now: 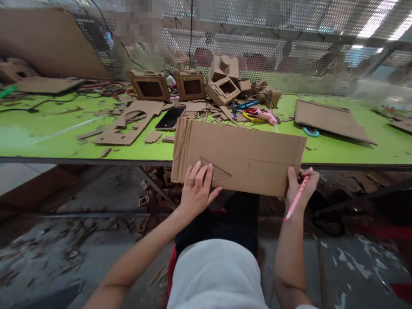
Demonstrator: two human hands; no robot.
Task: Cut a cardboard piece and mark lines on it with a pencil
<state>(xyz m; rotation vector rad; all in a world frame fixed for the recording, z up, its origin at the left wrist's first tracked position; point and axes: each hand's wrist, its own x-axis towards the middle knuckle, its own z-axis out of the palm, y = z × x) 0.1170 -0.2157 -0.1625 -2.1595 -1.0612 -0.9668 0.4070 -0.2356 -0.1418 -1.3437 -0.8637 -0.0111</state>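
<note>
- Cardboard sheet [244, 154]: a long corrugated panel, its far edge resting on the near edge of the table [64, 146], its near edge hanging out over your lap. Judge it light and stiff across the flat, but easily creased along the fold lines stacked at its left end; support it at both ends, as you do now.
- Triangular template [215, 169]: a small cardboard triangle lying flat on the sheet's near-left part. Thin and prone to slide, by the look of it; press from above.
- Left hand [197, 189]: fingers spread, pinning the triangle's left part against the sheet.
- Right hand [301, 186]: thumb on top of the sheet's near-right corner, fingers under it, the same hand clasping a pink pencil [296, 199] that points down and away from the sheet.
- Beyond, on the table: a dark phone [170, 118], cut offcuts, small cardboard boxes [189, 83] near the far edge, scissors and a pink glue gun [265, 115].
</note>
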